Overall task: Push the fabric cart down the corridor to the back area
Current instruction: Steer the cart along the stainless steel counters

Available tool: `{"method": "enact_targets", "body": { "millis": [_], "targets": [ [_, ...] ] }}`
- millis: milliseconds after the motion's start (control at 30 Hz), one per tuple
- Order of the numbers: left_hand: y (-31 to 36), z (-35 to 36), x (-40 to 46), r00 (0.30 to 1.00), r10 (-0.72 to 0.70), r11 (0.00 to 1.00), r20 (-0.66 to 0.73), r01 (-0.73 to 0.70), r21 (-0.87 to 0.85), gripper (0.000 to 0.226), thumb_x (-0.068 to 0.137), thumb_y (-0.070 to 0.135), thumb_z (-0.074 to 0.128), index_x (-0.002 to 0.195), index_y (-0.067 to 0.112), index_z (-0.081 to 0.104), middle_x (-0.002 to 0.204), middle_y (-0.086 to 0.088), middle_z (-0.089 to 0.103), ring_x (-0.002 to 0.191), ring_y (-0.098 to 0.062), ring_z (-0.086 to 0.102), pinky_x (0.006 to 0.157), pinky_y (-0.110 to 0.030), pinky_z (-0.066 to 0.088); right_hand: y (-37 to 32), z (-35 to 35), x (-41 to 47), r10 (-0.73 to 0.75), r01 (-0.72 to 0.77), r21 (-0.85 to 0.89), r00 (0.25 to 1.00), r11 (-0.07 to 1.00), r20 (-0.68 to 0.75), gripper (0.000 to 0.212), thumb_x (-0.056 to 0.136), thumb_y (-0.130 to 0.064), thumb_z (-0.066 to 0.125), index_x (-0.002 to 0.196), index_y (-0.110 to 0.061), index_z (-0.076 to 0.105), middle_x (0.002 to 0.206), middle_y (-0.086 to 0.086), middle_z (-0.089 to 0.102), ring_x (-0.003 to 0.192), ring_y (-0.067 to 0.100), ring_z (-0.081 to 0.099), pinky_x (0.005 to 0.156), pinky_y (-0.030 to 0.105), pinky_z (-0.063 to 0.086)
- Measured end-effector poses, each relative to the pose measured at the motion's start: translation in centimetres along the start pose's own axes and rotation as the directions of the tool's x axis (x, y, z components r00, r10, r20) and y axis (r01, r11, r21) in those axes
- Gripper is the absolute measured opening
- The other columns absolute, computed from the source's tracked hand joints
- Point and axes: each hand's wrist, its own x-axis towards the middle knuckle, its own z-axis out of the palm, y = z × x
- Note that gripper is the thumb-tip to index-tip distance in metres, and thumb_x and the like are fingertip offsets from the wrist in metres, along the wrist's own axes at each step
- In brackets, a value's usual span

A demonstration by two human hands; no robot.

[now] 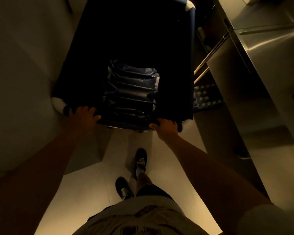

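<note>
- A dark blue fabric cart (126, 53) fills the upper middle of the head view, directly ahead of the person, its open top seen from above.
- Inside the cart, toward its near right side, lies a stack of folded dark blue material (132, 89) in shiny wrapping; the rest of the interior is too dark to make out.
- Along the cart's near edge runs a dark handle rail (124, 123), with pale rounded corner fittings at each end.
- The left hand (85, 115) is closed over the rail near the cart's near left corner, fingers curled over the top.
- The right hand (166, 127) is wrapped around the same rail near the cart's near right corner, thumb toward the middle.
- Both arms reach forward almost straight, and the person's dark shoes (140, 160) stand staggered on pale floor tiles behind the cart, so this reads as the pushing step, under way.
- A plain wall (24, 56) stands close to the cart's left side; stainless steel cabinets (261, 53) stand close to its right.
- The gap looks tight, so the next move likely calls for an even, straight push from both hands to keep the cart off either side.
</note>
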Motion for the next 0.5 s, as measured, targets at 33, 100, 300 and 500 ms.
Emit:
{"method": "enact_targets", "body": {
  "millis": [33,100,300,500],
  "targets": [
    [0.2,0.2,-0.5,1.0,0.001,1.0,-0.004,-0.001,0.009,0.048,0.099,0.05,0.041,0.141,0.026,0.044,0.148,-0.012,0.044,0.141,-0.038,0.034,0.119,-0.067,0.014,0.2,0.0,-0.1,-0.003,0.003,-0.002,1.0,1.0,-0.007,0.057,0.1,-0.065,0.044,0.135,-0.025,0.063,0.129,0.008,0.069,0.129,0.032,0.057,0.121,0.05,0.029],
    [0.6,0.3,-1.2,1.0,-0.013,1.0,-0.023,0.012,-0.015,0.051,0.1,0.051,0.038,0.144,0.026,0.044,0.15,-0.011,0.044,0.142,-0.036,0.034,0.119,-0.066,0.014,0.6,-0.2,-0.2,-0.009,0.009,0.004,1.0,1.0,-0.009,0.055,0.1,-0.064,0.045,0.133,-0.024,0.065,0.127,0.009,0.07,0.128,0.032,0.058,0.121,0.049,0.029],
    [1.4,0.3,-1.8,0.999,-0.025,0.999,-0.036,0.024,-0.03,0.051,0.101,0.052,0.037,0.144,0.026,0.044,0.149,-0.011,0.044,0.142,-0.037,0.034,0.12,-0.065,0.014,0.9,-1.0,0.3,-0.024,0.024,0.0,1.0,1.0,0.008,0.053,0.099,-0.063,0.049,0.129,-0.023,0.067,0.128,0.009,0.069,0.128,0.032,0.058,0.119,0.049,0.031],
    [2.5,0.0,-2.6,0.996,-0.06,0.996,-0.065,0.056,-0.064,0.049,0.101,0.051,0.04,0.141,0.024,0.049,0.147,-0.013,0.047,0.141,-0.037,0.035,0.12,-0.063,0.013,1.2,-1.7,1.1,-0.058,0.057,-0.025,0.998,0.998,-0.018,0.05,0.099,-0.061,0.05,0.13,-0.025,0.068,0.129,0.009,0.069,0.129,0.032,0.058,0.119,0.047,0.031]
  ]
}}
